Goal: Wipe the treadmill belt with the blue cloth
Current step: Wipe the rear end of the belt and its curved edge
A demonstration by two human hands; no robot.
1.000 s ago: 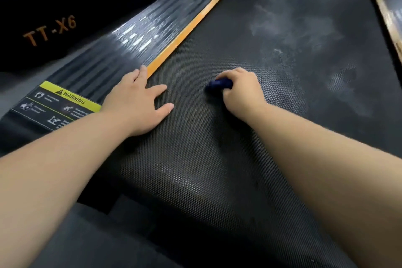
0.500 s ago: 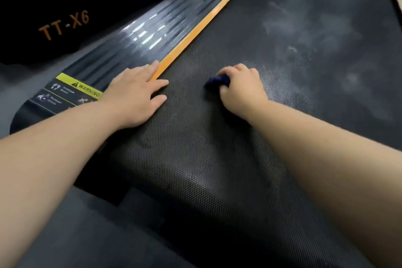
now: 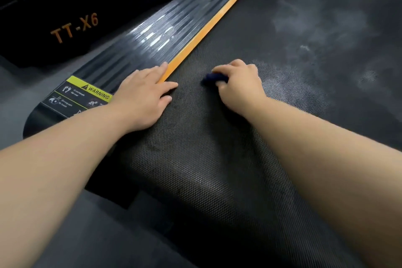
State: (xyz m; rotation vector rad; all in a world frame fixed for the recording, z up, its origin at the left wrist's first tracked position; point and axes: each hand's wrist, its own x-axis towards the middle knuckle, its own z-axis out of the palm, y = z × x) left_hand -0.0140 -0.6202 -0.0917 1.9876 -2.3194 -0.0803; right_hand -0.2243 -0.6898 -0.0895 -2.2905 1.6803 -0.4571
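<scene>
Right hand grips blue cloth, pressed on treadmill belt centre; cloth pokes out at hand's 9 o'clock. Left hand flat, fingers straight, across orange strip. Warning label at its 9 o'clock.

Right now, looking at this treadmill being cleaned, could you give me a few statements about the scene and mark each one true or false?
1. The right hand grips a bunched dark-blue cloth on the black textured treadmill belt. True.
2. The left hand hangs in the air. False: it rests flat, fingers across the orange edge strip.
3. A yellow warning label sits on the ribbed side rail near the left wrist. True.
4. The belt ahead of the cloth looks spotless. False: pale dusty smears show there.
</scene>
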